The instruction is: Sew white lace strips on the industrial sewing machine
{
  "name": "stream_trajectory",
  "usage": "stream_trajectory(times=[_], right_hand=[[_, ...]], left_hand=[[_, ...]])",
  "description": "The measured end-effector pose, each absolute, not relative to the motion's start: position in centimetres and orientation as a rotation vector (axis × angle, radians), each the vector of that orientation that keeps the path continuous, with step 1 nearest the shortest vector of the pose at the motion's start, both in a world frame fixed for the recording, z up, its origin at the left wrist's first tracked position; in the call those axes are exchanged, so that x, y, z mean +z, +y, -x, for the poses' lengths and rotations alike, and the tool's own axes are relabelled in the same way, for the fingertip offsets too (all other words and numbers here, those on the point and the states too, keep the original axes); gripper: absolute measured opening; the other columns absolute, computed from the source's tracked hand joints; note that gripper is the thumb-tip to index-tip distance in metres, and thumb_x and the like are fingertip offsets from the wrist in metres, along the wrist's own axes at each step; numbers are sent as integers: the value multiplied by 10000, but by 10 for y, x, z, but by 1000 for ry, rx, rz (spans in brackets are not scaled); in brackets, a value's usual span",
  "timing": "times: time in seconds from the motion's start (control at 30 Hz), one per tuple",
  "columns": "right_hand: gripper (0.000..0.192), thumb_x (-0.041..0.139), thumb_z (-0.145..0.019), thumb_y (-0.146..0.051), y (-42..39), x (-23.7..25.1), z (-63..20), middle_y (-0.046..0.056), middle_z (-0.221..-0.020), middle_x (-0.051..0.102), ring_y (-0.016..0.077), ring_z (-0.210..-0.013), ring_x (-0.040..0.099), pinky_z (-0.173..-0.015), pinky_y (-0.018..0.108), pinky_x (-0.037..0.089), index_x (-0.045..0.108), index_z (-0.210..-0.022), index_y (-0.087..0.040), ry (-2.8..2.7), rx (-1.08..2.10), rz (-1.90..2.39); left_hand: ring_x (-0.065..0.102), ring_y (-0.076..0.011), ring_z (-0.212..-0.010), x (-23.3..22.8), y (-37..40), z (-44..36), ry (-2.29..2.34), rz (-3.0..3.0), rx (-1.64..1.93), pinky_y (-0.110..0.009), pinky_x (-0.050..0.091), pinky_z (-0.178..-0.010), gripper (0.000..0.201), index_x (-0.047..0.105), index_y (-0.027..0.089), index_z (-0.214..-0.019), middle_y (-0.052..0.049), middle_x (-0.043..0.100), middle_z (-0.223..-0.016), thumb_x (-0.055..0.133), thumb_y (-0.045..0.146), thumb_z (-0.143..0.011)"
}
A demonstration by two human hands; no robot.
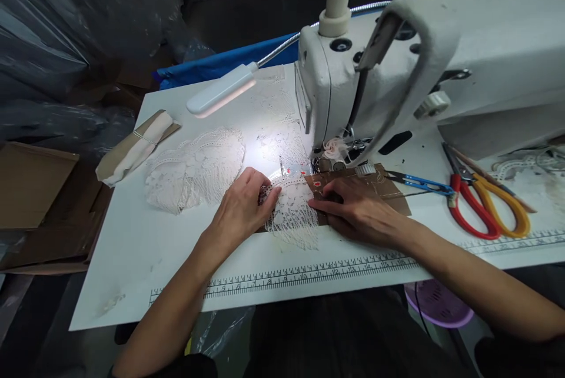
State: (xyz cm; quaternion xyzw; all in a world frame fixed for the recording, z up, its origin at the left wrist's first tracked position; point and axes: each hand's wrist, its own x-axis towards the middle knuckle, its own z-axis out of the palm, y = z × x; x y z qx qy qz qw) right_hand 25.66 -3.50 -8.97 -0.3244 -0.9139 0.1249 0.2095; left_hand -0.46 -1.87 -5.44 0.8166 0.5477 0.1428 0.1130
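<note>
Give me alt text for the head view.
A person's left hand is on white fringed lace at a sewing machine, with the right hand at the lace's other edge. A lit lamp shines nearby; scissors lie farther right.

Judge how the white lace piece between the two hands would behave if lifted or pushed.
The lace piece would probably droop when lifted, as its lower edge ends in loose, thin fringe. Its openwork suggests it is light and might snag. Pushed from one edge, it may bunch up, since it looks thin and soft.

Lace (293, 204) centre, machine (326, 80) behind; scissors (467, 178) right
</note>
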Motion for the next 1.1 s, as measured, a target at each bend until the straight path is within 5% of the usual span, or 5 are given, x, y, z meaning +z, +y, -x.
stream_trajectory(times=[0.3,1.1], right_hand=[[361,488,-942,-185,-35,-94,-256,104,-1058,583,228,-1021,557,-901,436,510,667,-1252,-239,-2482,394,901],[412,436,-930,-180,-32,-92,-245,142,-1110,563,240,-952,545,-853,413,508,591,-1312,-169,-2555,219,1060]], left_hand=[[507,-156,-753,-48,-18,4,1548,-2296,359,-287,383,-625,247,509,184,-737,-28,549,-862,517,283,-963],[548,-130,-672,-55,-11,11,1538,-2329,410,-278,426,-586,223,606,194,-825,-7,587,-832,679,392,-895]])
